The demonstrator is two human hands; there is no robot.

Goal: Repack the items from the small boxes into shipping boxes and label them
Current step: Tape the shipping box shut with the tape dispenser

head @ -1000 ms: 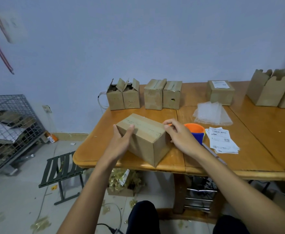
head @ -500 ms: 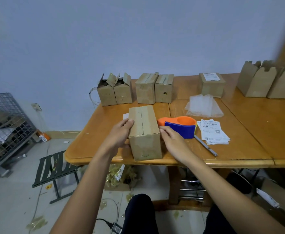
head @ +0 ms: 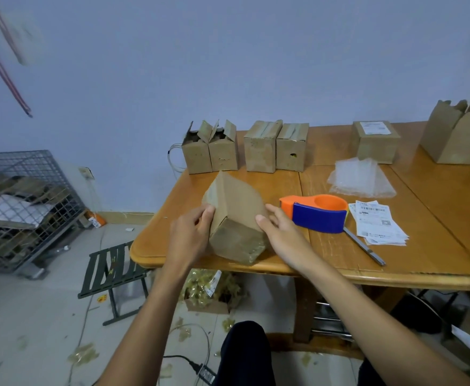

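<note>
A closed brown cardboard box (head: 235, 215) is tilted on edge near the table's front edge, one corner pointing up. My left hand (head: 190, 236) grips its left side, thumb on the near face. My right hand (head: 279, 232) holds its right side with the thumb on top. Just right of that hand lies an orange and blue tape dispenser (head: 318, 213). A stack of printed shipping labels (head: 377, 222) sits further right. Several small brown boxes (head: 246, 149) line the table's back edge, two with open flaps. A labelled box (head: 374, 142) stands behind them to the right.
Clear plastic bags (head: 360, 181) lie behind the labels. A metal blade tool (head: 364, 247) lies by the dispenser. Open-topped cartons (head: 457, 136) stand at the far right. A wire cage (head: 23, 207) and a green folding stool (head: 111, 275) stand on the floor to the left.
Both hands have turned the box from lying flat to tilted on an edge, and it has rolled over between them. The tape dispenser has come into full view.
</note>
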